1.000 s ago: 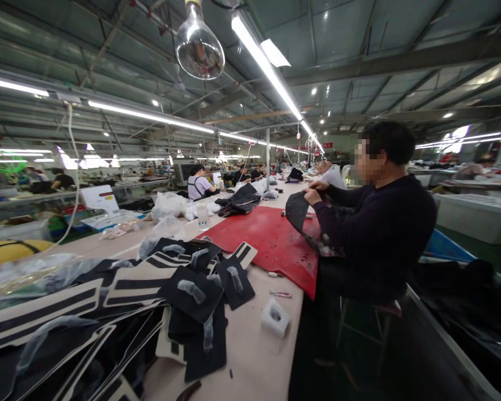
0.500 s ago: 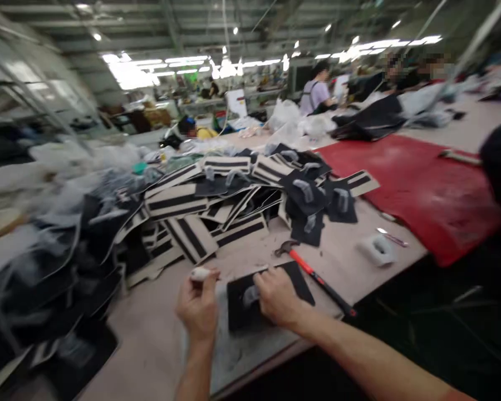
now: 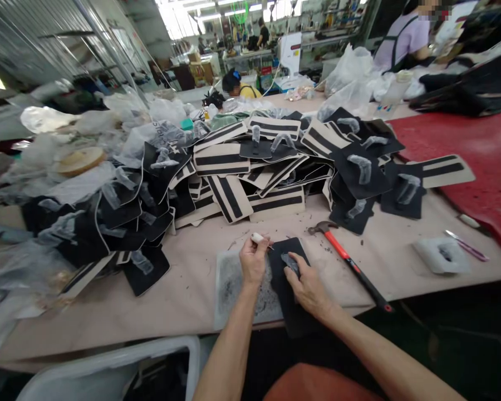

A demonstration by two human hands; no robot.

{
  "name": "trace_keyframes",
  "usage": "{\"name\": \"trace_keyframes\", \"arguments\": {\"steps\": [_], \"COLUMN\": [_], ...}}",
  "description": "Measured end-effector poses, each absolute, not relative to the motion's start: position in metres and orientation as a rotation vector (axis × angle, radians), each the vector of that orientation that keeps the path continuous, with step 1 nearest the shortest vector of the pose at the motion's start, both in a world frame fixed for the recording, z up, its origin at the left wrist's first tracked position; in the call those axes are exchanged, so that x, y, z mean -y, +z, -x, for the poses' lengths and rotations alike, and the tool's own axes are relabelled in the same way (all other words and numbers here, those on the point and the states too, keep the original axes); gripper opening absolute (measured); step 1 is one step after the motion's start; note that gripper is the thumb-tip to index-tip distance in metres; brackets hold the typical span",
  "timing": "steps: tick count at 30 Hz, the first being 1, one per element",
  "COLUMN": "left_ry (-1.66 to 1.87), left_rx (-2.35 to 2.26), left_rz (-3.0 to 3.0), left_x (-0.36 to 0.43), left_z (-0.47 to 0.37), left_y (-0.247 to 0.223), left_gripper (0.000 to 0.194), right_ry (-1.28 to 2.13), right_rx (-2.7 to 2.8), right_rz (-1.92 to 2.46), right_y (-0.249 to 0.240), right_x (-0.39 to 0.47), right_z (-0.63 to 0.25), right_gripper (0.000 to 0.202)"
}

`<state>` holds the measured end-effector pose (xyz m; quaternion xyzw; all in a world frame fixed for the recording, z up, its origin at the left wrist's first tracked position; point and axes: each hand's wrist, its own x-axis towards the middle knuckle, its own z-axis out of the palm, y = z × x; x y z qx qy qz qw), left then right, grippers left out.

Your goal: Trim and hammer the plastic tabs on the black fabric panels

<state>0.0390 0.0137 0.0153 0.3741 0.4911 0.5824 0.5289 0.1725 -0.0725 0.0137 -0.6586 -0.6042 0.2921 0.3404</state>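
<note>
My left hand (image 3: 254,260) is closed on a small white-handled awl (image 3: 258,238), with a thin tip pointing right towards the black panel. The black panel (image 3: 290,298) lies tilted over the right part of a grey board (image 3: 229,289), and its near end reaches past the table edge. A plastic-wrapped handle (image 3: 289,262) stands out from the panel. My right hand (image 3: 309,287) grips this wrapped handle between thumb and fingers. To the right lies a hammer (image 3: 350,262) with a red and black handle.
A heap of black panels with cream, black-striped backs (image 3: 275,203) spreads behind the hands. At right are a white foam-like block (image 3: 440,256), small scissors or snips (image 3: 467,245) and red sheeting (image 3: 463,139). A white bin (image 3: 121,356) stands below the table edge. People work further back.
The view has turned left and down. My right hand has shifted from lying over the panel to gripping its wrapped handle, and the panel has turned. The awl stays in my left hand.
</note>
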Motion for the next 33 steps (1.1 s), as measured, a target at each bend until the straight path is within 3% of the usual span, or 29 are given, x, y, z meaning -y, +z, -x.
{"name": "trace_keyframes", "arguments": {"steps": [11,26,33], "left_ry": [1.291,1.238,1.230], "left_rx": [-1.026,-1.073,-1.215], "left_rz": [-0.916,-1.093,-1.380], "left_x": [-0.019,-0.017,-0.012], "left_z": [-0.061,-0.060,-0.063], "left_y": [-0.022,-0.022,-0.018], "left_gripper": [0.041,0.034,0.019], "right_ry": [0.685,0.616,0.683], "right_rx": [1.761,1.806,1.798], "right_rz": [1.715,1.719,1.673], "right_y": [0.000,0.000,0.001], "right_x": [0.074,0.075,0.076], "right_z": [-0.185,-0.186,-0.188], "right_gripper": [0.038,0.037,0.038]}}
